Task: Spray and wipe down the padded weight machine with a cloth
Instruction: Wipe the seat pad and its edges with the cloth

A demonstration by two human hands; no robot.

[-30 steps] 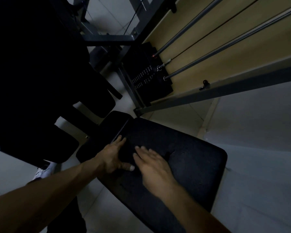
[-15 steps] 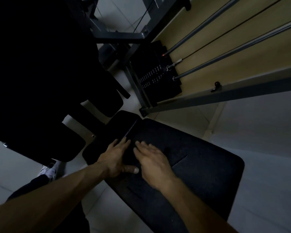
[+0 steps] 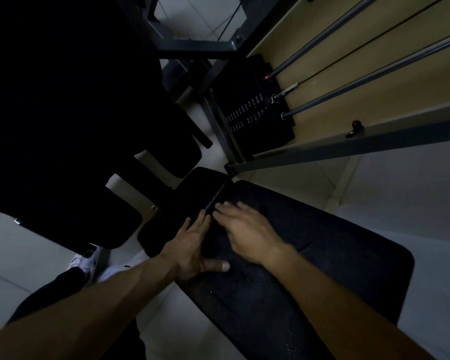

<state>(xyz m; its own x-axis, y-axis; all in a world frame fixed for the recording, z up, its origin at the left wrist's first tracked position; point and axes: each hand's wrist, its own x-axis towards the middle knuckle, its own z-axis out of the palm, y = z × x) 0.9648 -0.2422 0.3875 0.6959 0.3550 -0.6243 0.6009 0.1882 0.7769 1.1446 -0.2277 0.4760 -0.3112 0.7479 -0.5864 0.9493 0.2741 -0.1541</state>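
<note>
A black padded seat [image 3: 335, 268] of the weight machine fills the lower middle of the view. A smaller black pad [image 3: 192, 188] adjoins its far-left end at a narrow seam. My left hand [image 3: 192, 245] lies flat on the seat's near-left edge, thumb stretched out to the right. My right hand [image 3: 247, 232] rests palm down just to its right, fingers spread toward the seam and slightly blurred. Between the two hands is a darker patch [image 3: 213, 242]; I cannot tell whether it is a cloth. No spray bottle is in view.
A large dark padded part [image 3: 63, 126] looms at the left. The weight stack [image 3: 252, 110], guide rods [image 3: 374, 81] and a grey frame bar [image 3: 348, 144] stand behind the seat. My white shoes [image 3: 85, 261] are on the pale tiled floor [image 3: 413, 183].
The view has shifted, so the seat sits further right and lower. My right hand has slid a little toward the seam between the pads. My left hand has stayed at the seat's edge.
</note>
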